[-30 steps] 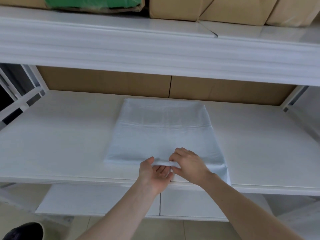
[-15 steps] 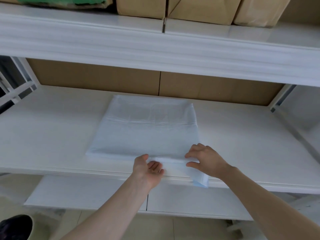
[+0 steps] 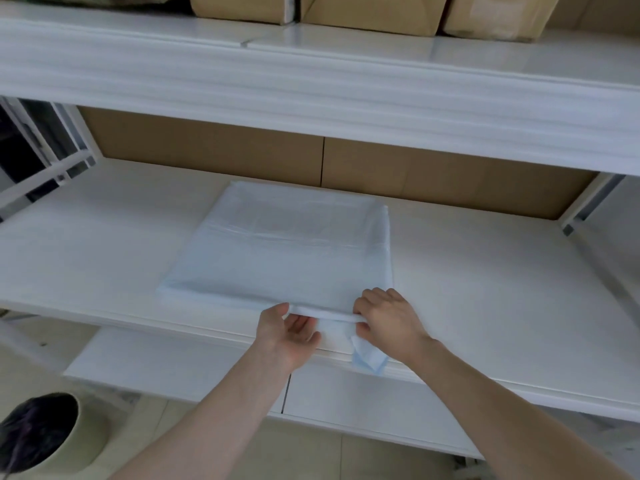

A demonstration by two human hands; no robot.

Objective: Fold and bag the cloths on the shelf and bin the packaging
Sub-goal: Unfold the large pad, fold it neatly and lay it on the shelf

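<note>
Head view: a pale blue cloth (image 3: pixel 277 258) lies flat on the white shelf (image 3: pixel 485 289), stretching away from both hands toward the cardboard backing (image 3: pixel 433 174); it looks roughly square, slightly longer from near edge to far edge, though the wide lens makes this hard to judge; its near edge runs left to right along the shelf's front lip, and its far edge stops just short of the backing; a crease crosses it from side to side in the far half; the left hand (image 3: pixel 284 337) is palm up at the near edge, thumb on top of a rolled white strip of the cloth and fingers curled beneath it, so it pinches that strip; the right hand (image 3: pixel 388 320) is just to the right of the left, knuckles up, fingers curled over the same strip and thumb below, gripping it; the strip spans the short gap between the two hands; below the right hand a small corner of the cloth (image 3: pixel 369 358) hangs over the front lip, a deeper blue than the rest; both forearms reach in from the bottom of the frame; above the hands, an upper shelf (image 3: pixel 311 81) carries cardboard boxes (image 3: pixel 367 8); below them sits a lower white shelf (image 3: pixel 173 362); down to the left of the left forearm, a round bin (image 3: pixel 79 438) stands on the tiled floor with something dark inside.
</note>
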